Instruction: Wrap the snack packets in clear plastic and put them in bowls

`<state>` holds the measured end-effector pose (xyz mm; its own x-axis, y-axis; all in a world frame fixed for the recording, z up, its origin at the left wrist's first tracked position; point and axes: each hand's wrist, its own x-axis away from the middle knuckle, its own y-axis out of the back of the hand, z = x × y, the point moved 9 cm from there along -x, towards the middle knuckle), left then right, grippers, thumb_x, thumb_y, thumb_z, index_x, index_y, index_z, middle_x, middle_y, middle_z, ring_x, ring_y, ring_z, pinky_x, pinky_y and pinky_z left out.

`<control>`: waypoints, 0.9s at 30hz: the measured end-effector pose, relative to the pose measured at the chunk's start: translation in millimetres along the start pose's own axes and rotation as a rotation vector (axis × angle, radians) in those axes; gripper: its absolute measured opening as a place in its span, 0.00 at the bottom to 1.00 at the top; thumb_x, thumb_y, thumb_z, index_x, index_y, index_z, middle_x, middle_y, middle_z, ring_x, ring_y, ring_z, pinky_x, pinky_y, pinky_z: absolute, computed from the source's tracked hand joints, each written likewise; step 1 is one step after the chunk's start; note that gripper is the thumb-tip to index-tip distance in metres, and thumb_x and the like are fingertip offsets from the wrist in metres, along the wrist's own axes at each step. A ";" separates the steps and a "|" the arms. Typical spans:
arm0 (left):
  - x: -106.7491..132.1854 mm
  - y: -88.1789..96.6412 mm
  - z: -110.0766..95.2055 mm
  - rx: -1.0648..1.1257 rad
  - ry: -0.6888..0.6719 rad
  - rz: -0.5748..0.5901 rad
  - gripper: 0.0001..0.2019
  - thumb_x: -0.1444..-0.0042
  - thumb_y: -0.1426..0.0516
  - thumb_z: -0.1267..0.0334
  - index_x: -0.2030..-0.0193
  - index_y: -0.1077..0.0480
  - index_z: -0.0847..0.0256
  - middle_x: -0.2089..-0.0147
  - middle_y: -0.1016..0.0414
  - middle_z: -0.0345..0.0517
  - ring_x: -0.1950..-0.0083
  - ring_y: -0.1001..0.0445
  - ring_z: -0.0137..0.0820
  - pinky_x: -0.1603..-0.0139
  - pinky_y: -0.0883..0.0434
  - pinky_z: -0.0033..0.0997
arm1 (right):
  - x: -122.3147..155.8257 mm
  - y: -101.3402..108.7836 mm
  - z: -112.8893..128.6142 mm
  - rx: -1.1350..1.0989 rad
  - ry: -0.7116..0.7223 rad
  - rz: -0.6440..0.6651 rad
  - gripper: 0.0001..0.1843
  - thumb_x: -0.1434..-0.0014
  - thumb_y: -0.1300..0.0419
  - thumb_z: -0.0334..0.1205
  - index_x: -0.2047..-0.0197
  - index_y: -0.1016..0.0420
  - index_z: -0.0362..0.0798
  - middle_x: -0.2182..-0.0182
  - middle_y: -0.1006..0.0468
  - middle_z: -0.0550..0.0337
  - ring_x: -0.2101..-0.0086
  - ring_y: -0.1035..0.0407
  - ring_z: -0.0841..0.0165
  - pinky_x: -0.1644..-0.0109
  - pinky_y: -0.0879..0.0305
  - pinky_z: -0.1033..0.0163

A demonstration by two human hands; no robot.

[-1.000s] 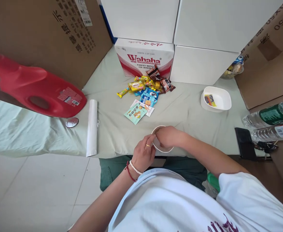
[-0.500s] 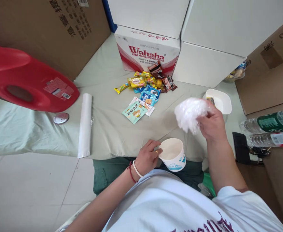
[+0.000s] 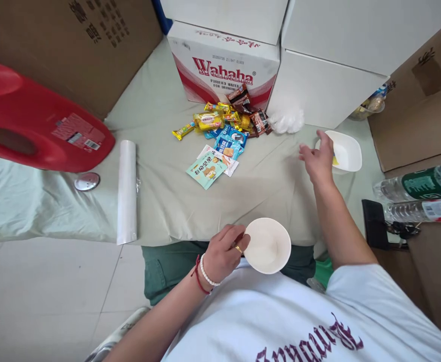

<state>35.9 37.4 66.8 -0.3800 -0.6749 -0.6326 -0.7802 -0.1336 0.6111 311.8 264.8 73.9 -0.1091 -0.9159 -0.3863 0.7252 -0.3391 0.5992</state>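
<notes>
My left hand (image 3: 226, 254) grips the rim of a white paper bowl (image 3: 267, 246) at the front edge of the cloth-covered table. The bowl is tipped so that its empty inside faces up at me. My right hand (image 3: 319, 158) is open above the table, fingers apart, just left of a white plastic tub (image 3: 350, 151) with something yellow in it. Farther back, a crumpled clear plastic bag (image 3: 287, 119) lies against the white boxes. Beside it is a pile of wrapped snacks: yellow packets (image 3: 209, 120), brown packets (image 3: 260, 122), blue packets (image 3: 228, 143) and a light green packet (image 3: 206, 171).
A white roll of plastic film (image 3: 126, 193) lies at left, near a round badge-like disc (image 3: 87, 181) and a big red jug (image 3: 43, 120). A Wahaba-style water carton (image 3: 224, 65) stands behind the snacks. Plastic bottles (image 3: 427, 181) and cardboard boxes (image 3: 412, 105) are at right.
My right hand has let go of the plastic bag, which now lies by the brown packets, and has moved up beside the tub. The bowl has tilted toward me in my left hand.
</notes>
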 end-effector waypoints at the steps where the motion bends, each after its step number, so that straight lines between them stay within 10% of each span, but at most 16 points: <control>1: 0.0 0.0 4.0 0.023 0.039 -0.014 0.15 0.37 0.48 0.78 0.50 0.29 0.58 0.57 0.25 0.50 0.60 0.28 0.31 0.62 0.26 0.30 | 24.2 19.4 13.1 -0.019 0.015 -0.003 0.23 0.31 0.42 0.51 0.37 0.29 0.51 0.46 0.25 0.47 0.65 0.25 0.66 0.62 0.25 0.58; 6: -13.5 -23.4 17.2 0.197 0.212 -0.021 0.13 0.36 0.47 0.76 0.51 0.28 0.55 0.54 0.26 0.48 0.59 0.25 0.29 0.61 0.24 0.29 | 172.4 33.7 100.2 -0.121 0.380 0.742 0.24 0.35 0.35 0.54 0.40 0.23 0.53 0.43 0.22 0.46 0.46 0.24 0.57 0.45 0.25 0.54; 12: -35.8 -63.3 3.1 0.277 0.194 0.066 0.22 0.34 0.44 0.71 0.35 0.35 0.54 0.40 0.29 0.57 0.49 0.22 0.33 0.54 0.20 0.32 | 196.5 79.3 75.9 0.088 0.175 0.669 0.10 0.29 0.43 0.40 0.53 0.20 0.53 0.60 0.18 0.53 0.60 0.23 0.63 0.57 0.25 0.59; 19: 9.9 -43.0 42.8 0.074 0.291 0.104 0.12 0.33 0.45 0.70 0.45 0.28 0.57 0.46 0.25 0.52 0.50 0.20 0.34 0.51 0.19 0.33 | 54.9 206.1 -40.9 0.573 -0.281 0.021 0.11 0.36 0.38 0.48 0.62 0.20 0.51 0.68 0.21 0.55 0.66 0.27 0.59 0.60 0.32 0.56; 27: 56.5 -13.4 61.4 -0.219 0.342 0.054 0.09 0.33 0.44 0.69 0.49 0.28 0.57 0.50 0.25 0.51 0.53 0.20 0.36 0.51 0.19 0.38 | -198.6 228.8 -94.7 0.678 -0.280 -0.249 0.27 0.38 0.40 0.40 0.40 0.27 0.32 0.40 0.29 0.33 0.44 0.30 0.59 0.39 0.40 0.52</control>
<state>-5.6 45.6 -6.4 -0.2013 -0.8828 -0.4245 -0.6254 -0.2177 0.7493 563.8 389.4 221.3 -0.4474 -0.7847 -0.4289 0.0914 -0.5172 0.8509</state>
